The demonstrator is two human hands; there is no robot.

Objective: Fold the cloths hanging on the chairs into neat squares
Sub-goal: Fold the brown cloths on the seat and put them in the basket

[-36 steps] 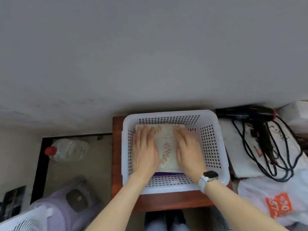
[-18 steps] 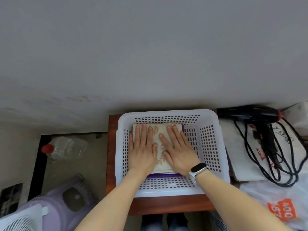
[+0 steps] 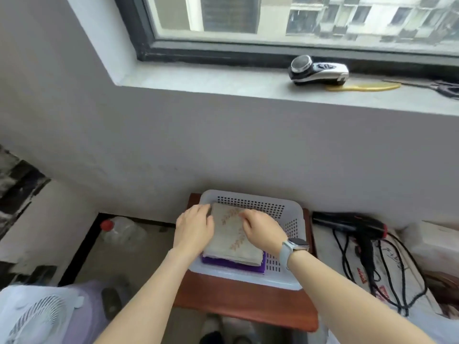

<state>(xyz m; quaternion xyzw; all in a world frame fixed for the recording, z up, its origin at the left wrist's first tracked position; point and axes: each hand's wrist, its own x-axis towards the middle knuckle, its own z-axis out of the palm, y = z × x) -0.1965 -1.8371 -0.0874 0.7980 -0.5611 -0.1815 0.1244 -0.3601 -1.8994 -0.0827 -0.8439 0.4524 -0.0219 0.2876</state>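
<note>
A folded beige cloth (image 3: 234,238) with a leaf pattern lies atop a purple cloth (image 3: 233,265) inside a white perforated basket (image 3: 295,218) at lower centre of the frame. The left hand (image 3: 193,228) rests at its left edge, fingers curled over the side, while the right hand (image 3: 263,230) touches its top with bent fingertips; whether either truly grips is unclear. The basket sits on a reddish wooden stool (image 3: 243,299), a black hair dryer (image 3: 352,225) to its right.

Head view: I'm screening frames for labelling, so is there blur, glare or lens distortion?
Head view: daylight from the window, soft and even, no glare; the windowsill bows from wide-angle distortion; the left hand and right hand look slightly motion-smeared on the folded cloth; the buildings outside are soft.
</note>
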